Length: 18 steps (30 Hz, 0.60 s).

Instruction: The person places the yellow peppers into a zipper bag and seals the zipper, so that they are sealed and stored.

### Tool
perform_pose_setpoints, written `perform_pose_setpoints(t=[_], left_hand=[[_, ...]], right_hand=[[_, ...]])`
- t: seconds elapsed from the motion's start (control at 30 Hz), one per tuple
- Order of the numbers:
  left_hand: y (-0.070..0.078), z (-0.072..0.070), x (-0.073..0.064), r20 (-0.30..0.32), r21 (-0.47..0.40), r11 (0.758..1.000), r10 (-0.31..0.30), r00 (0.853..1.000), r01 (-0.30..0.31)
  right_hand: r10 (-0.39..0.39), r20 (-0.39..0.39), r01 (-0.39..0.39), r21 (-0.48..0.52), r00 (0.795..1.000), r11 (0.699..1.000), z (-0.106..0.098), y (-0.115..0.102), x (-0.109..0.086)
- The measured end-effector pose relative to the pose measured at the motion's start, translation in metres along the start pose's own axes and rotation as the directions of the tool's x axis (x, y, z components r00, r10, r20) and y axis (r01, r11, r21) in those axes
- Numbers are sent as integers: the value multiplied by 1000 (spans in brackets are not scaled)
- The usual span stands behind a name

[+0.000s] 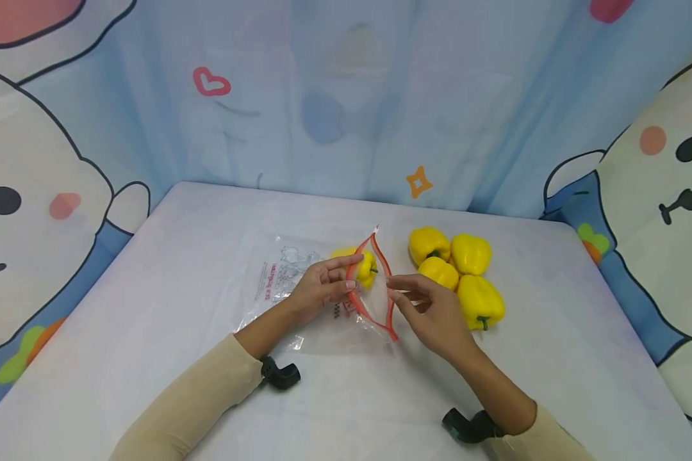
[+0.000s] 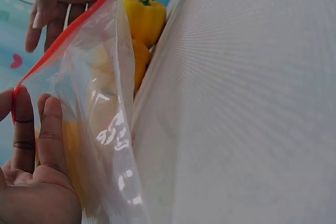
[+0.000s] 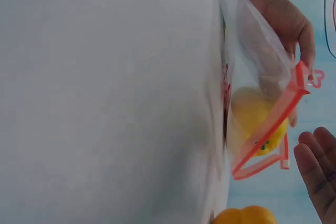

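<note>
A clear plastic zip bag (image 1: 317, 336) with a red zip rim lies on the table, its mouth spread and facing right. My left hand (image 1: 316, 287) pinches the near-left side of that rim between thumb and index finger, as the left wrist view shows. Inside the bag sits one yellow bell pepper (image 3: 252, 116), partly covered by the film and my left fingers. My right hand (image 1: 435, 314) is just right of the mouth, holding nothing. In the right wrist view its fingers (image 3: 315, 174) are extended, a small gap away from the red rim.
Several yellow bell peppers (image 1: 471, 254) stand in a cluster right behind my right hand. The table has a white cover (image 1: 167, 275). A blue printed curtain (image 1: 346, 96) hangs at its back edge. A black wrist camera mount (image 1: 282, 374) is under each forearm.
</note>
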<state>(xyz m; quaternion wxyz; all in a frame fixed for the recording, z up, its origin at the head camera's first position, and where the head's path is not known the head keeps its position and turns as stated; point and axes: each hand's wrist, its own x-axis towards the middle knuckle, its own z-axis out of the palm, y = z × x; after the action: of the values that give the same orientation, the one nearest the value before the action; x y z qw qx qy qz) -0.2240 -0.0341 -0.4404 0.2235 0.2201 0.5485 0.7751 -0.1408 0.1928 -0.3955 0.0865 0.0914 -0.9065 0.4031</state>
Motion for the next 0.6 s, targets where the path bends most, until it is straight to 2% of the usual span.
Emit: perform_pose_setpoints(t=[0.23, 0.37, 0.47, 0.6], left_hand=[[0, 0, 2, 21, -11, 1000, 1, 1000, 0], [1, 2, 3, 9, -18, 1000, -8, 1000, 9], [1, 2, 2, -12, -15, 1000, -13, 1000, 12], [0, 1, 2, -22, -17, 1000, -12, 1000, 12]], right_hand=[[-58, -80, 51, -76, 995, 996, -19, 8, -28], [-88, -179, 67, -121, 980, 990, -30, 19, -37], [-26, -287, -5, -107, 958, 994, -39, 29, -37], [123, -419, -137, -5, 900, 990, -50, 46, -30]])
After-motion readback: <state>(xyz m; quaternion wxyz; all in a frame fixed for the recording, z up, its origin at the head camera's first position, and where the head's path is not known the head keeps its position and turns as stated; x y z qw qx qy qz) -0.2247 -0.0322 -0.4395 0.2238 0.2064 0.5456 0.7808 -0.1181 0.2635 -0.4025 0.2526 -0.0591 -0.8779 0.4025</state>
